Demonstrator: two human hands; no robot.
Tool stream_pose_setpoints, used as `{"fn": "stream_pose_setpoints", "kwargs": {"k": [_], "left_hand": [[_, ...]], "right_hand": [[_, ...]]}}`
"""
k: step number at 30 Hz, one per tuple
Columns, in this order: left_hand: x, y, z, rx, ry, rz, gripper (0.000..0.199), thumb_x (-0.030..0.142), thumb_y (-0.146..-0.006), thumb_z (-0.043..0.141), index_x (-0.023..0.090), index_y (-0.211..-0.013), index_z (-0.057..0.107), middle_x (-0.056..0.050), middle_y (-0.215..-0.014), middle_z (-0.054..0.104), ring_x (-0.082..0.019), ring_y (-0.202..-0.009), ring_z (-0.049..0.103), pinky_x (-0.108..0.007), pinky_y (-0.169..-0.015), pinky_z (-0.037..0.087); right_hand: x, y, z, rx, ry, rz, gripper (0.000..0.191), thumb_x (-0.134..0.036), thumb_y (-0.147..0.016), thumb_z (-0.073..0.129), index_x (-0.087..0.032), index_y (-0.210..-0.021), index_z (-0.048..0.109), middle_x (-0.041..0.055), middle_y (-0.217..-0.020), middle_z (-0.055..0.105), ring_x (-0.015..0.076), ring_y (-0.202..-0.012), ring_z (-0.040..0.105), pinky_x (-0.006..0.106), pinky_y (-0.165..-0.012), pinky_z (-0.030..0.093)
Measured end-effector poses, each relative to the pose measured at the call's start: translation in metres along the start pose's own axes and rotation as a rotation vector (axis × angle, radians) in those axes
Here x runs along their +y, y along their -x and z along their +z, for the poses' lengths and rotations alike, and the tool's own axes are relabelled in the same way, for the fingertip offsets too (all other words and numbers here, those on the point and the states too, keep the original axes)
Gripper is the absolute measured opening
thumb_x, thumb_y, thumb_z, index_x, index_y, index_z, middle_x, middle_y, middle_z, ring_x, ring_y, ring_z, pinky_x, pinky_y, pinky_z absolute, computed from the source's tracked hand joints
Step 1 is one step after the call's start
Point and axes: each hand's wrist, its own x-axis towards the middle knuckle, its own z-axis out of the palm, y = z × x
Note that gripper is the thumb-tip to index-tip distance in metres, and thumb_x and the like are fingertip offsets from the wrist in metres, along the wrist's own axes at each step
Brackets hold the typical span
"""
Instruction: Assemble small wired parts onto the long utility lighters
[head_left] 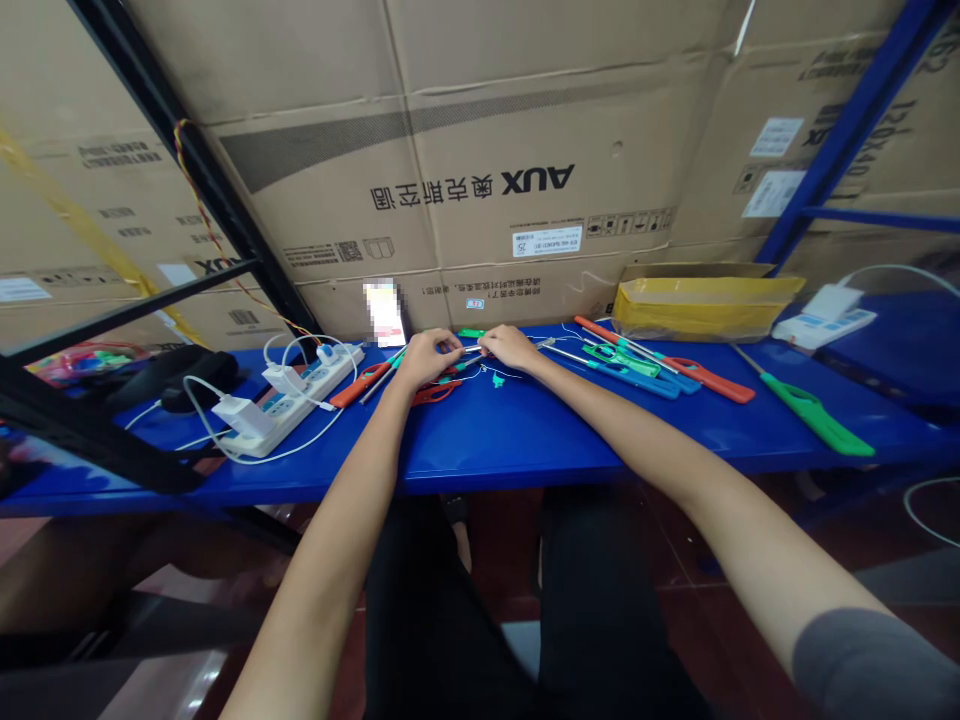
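My left hand and my right hand are close together above the blue shelf, fingers pinched. Between their fingertips runs a slim metal rod, gripped at both ends. Thin white wires and a small green plastic piece lie just below my right hand. Left of my left hand rests an orange long-necked lighter, and a red handle sits under that hand. To the right of my right hand lie several long-necked lighters, among them a blue one and an orange one.
A green lighter lies farther right, by the yellow-taped carton. On the left are a white power strip with chargers and cables, and a lit phone leaning against large cardboard boxes. Shelf posts stand at both sides.
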Motion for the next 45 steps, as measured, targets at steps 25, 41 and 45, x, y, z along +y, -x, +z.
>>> {"fn": "stream_pose_setpoints", "kwargs": {"k": [25,41,45], "left_hand": [[-0.001,0.001,0.003,-0.012,-0.007,-0.027,0.01,0.022,-0.086,0.075,0.024,-0.086,0.085,-0.007,-0.095,0.087,-0.027,-0.087,0.077,-0.038,-0.085,0.062],[0.006,0.003,-0.002,-0.111,-0.055,-0.135,0.019,0.033,-0.092,0.07,0.022,-0.087,0.084,-0.007,-0.094,0.087,-0.027,-0.089,0.078,-0.035,-0.084,0.058],[0.007,0.002,-0.004,-0.06,-0.145,-0.173,0.035,0.041,-0.102,0.061,0.021,-0.083,0.083,-0.009,-0.087,0.084,-0.027,-0.085,0.074,-0.036,-0.083,0.054]], "right_hand": [[0.012,-0.008,0.006,-0.023,-0.116,0.043,0.044,-0.045,-0.109,0.058,-0.022,-0.076,0.078,0.0057,-0.081,0.08,0.0236,-0.082,0.072,0.033,-0.08,0.047],[0.022,-0.01,-0.008,-0.028,-0.153,0.057,0.039,-0.045,-0.099,0.064,-0.022,-0.068,0.072,0.0044,-0.077,0.078,0.0213,-0.079,0.069,0.031,-0.077,0.043],[0.021,-0.011,-0.007,-0.033,-0.133,0.052,0.036,-0.038,-0.098,0.062,-0.022,-0.067,0.071,0.0043,-0.079,0.079,0.0202,-0.08,0.068,0.031,-0.074,0.041]]}}
